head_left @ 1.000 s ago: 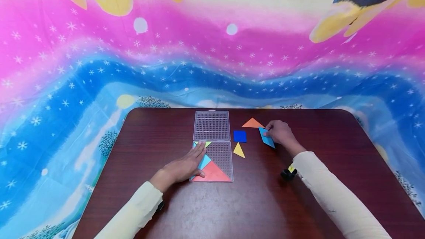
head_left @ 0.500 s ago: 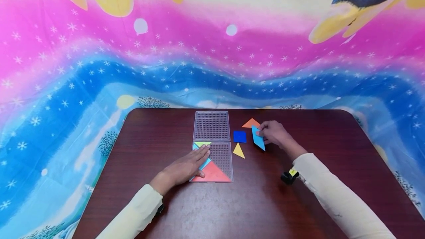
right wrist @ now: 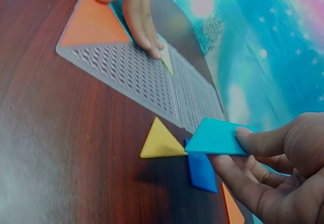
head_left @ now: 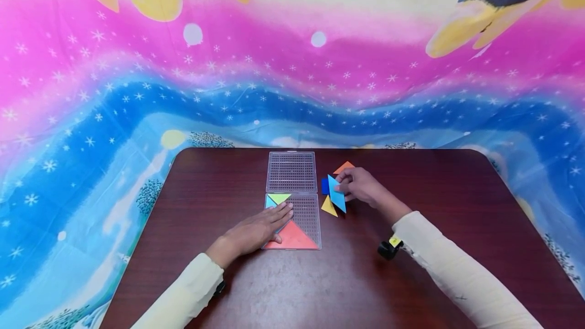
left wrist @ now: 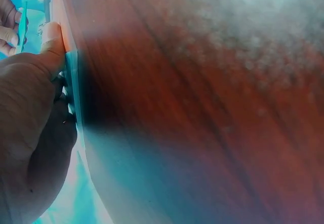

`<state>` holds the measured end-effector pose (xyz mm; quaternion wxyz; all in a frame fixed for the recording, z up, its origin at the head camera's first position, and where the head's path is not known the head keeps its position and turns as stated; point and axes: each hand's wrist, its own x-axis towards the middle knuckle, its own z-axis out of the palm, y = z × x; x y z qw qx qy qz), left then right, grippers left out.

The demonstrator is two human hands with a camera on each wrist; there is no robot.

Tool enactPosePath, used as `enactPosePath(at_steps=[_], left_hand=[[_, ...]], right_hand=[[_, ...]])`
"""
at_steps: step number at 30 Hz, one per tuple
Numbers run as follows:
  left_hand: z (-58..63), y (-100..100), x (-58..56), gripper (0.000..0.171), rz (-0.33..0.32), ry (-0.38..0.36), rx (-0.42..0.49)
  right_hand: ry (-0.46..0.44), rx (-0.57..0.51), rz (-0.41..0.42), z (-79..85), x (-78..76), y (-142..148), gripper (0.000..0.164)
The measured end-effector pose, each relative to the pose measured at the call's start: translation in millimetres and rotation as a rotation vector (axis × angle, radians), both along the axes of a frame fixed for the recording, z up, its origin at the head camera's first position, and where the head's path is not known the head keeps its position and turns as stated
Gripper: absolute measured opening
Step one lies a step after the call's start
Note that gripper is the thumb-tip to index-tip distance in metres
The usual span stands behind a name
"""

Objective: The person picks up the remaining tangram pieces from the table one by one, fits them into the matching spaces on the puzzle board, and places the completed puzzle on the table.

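My right hand [head_left: 367,189] pinches a light-blue parallelogram tangram piece [head_left: 336,194] between thumb and fingers, tilted above the table. Beneath it, the dark blue square [head_left: 325,186] is partly covered; a yellow triangle [head_left: 328,207] lies close by. An orange triangle [head_left: 344,166] lies behind, partly hidden by the hand. Fingers extended, my left hand [head_left: 256,227] rests flat over the near half of a clear, hinged case [head_left: 305,209]. In that half lie a coral-red triangle [head_left: 296,237], a small lime-green triangle [head_left: 281,198] and a light-blue piece [head_left: 269,201] mostly under the hand.
The case's far half [head_left: 291,172] lies flat, unfolded toward the back of the dark wooden table [head_left: 219,176]. Behind the table hangs a printed cloth [head_left: 274,85]. A black device with a yellow mark [head_left: 389,249] sits at the right wrist.
The right hand has carried the light-blue parallelogram leftward, from beside the orange triangle to over the dark blue square. The left hand has shifted slightly right on the case.
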<state>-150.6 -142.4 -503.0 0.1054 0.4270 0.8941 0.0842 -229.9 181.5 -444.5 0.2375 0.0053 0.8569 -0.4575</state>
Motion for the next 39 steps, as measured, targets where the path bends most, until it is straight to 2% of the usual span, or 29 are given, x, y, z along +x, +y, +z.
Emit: enactPosePath(at_steps=[13,19,28,33,39], left_hand=[[1.7,1.7,1.0,0.067,0.016,-0.044,0.013],[1.0,0.9,2.1,0.066,0.019,-0.082,0.033],[-0.5,0.2,3.0,0.063,-0.016,-0.056,0.047],[-1.0,0.4,3.4,0.063,-0.014,-0.061,0.050],[0.2,-0.3,3.7,0.063,-0.008,-0.072,0.044]], right_hand=[[-0.019,-0.042,0.046,2.6,6.8,-21.6,0.028],[-0.017,-0.060,0.078,0.2,9.2,-28.9,0.022],[-0.014,-0.090,0.085,-3.3,11.6,-40.8,0.021],[-0.024,-0.087,0.078,-4.3,13.9,-46.3,0.028],[-0.013,-0.053,0.065,-4.0,18.3,-53.0,0.025]])
